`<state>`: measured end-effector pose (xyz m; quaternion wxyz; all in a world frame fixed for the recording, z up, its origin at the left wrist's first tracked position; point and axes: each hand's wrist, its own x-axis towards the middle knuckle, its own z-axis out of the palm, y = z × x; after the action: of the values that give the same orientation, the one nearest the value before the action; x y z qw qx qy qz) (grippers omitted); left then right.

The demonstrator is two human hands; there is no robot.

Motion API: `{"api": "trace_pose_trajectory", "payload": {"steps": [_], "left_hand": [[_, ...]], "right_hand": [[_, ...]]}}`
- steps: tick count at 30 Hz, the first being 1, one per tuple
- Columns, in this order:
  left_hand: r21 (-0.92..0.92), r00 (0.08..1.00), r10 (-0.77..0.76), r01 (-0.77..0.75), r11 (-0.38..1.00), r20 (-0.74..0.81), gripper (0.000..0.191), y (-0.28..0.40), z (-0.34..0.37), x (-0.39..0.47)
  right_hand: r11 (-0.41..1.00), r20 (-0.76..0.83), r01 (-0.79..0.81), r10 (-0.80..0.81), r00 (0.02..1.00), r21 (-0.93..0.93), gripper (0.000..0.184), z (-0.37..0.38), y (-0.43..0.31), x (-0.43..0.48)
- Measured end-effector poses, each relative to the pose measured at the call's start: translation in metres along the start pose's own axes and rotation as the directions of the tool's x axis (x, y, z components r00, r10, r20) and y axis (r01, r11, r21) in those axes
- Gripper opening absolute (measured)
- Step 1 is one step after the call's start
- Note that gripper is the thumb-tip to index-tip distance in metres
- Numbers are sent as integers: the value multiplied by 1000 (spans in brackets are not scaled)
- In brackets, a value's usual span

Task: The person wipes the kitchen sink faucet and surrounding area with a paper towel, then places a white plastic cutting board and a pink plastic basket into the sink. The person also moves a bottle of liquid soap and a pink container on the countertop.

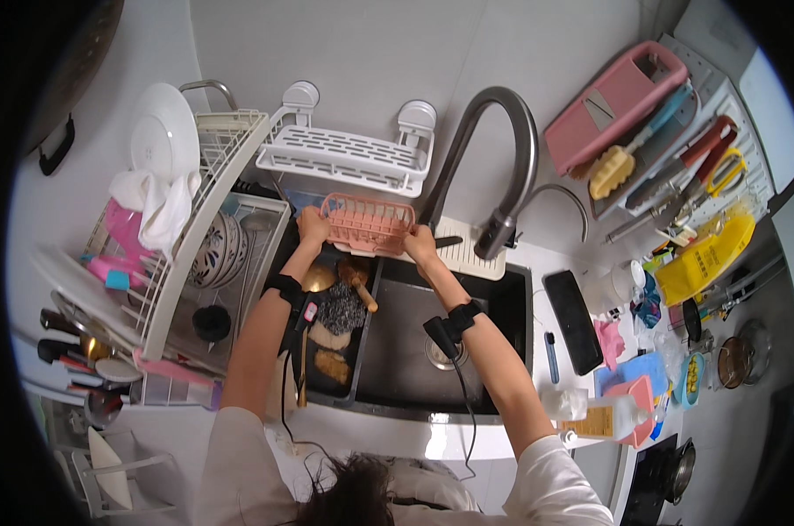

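A pink plastic basket (370, 220) with slatted sides is held between both my hands at the back of the dark sink. My left hand (313, 225) grips its left end, and my right hand (421, 244) grips its right end. Below the basket, the narrow left basin holds a wooden-handled brush (365, 296), a dark mesh scourer (337, 309), a brass-coloured round thing (318, 279) and a yellowish sponge or cloth (332, 365). The wide right basin (403, 329) shows its drain. Straps with cables sit around both my forearms.
Behind the sink, a white slotted shelf (351, 154) hangs on the wall, right beside a tall grey faucet (528, 151). A dish rack (206, 204) with plates and bowls stands left. A phone (573, 322), a toothbrush-like item (552, 358) and bottles lie right.
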<state>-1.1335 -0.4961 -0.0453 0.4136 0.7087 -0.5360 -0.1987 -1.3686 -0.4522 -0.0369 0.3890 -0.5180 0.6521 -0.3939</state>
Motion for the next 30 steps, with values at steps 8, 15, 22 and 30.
{"api": "trace_pose_trajectory", "payload": {"steps": [8, 15, 22, 30], "left_hand": [[-236, 998, -55, 57, 970, 16, 17, -28, 48, 34], [-343, 973, -138, 196, 919, 187, 27, -40, 58, 55], [67, 940, -58, 37, 997, 336, 46, -12, -15, 30], [431, 854, 113, -365, 825, 508, 32, 0, -81, -122]], "right_hand": [[986, -84, 134, -126, 988, 98, 21, 17, 36, 42], [996, -70, 88, -87, 994, 6, 25, 12, 15, 41], [951, 100, 279, -268, 958, -131, 38, -7, -11, -20], [928, 350, 63, 75, 934, -366, 45, 21, -2, -97]]}}
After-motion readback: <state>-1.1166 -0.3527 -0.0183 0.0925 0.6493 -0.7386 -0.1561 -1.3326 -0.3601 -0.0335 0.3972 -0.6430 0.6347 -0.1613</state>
